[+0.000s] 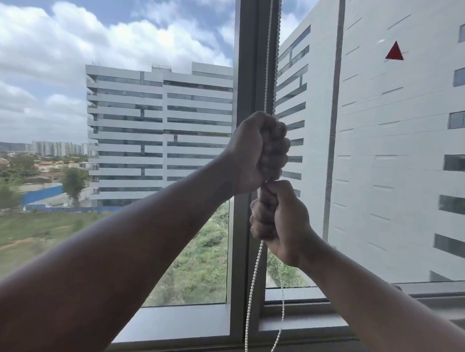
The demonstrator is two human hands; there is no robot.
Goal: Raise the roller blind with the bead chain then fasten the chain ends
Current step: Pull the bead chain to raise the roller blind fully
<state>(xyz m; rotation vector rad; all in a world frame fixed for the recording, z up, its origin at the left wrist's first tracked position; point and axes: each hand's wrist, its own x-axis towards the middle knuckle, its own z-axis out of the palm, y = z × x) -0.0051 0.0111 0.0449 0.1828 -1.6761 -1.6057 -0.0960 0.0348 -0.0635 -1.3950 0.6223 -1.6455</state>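
The bead chain (269,70) is seen hanging in front of the grey window frame (248,82), running down from the top edge of the view along the central upright. It is clasped by both hands, one stacked above the other. The left hand (257,150) is placed higher, its fingers curled tightly into a fist around the chain, with the knuckles turned toward the right pane. The right hand (275,218) is set just beneath it, touching it at the thumb, and its grip is likewise closed narrowly around the chain, the fingers wrapped from the left side. Both forearms are extended upward from the bottom corners of the view.

Below the right hand, the chain is released into a slack loop: one white strand is seen dropping past the lower frame to the bottom edge, and a second strand is seen curving back up beside it, in front of the sill (300,308). Whether the two strands are joined at the bottom cannot be told, as the loop is cut off by the edge of the view.

The roller blind itself is not shown. Through the left pane, a striped white office building (158,131), cloudy sky and green ground are seen. Through the right pane, a nearer white facade is seen, and a small red triangle (394,51) is fixed on the glass.
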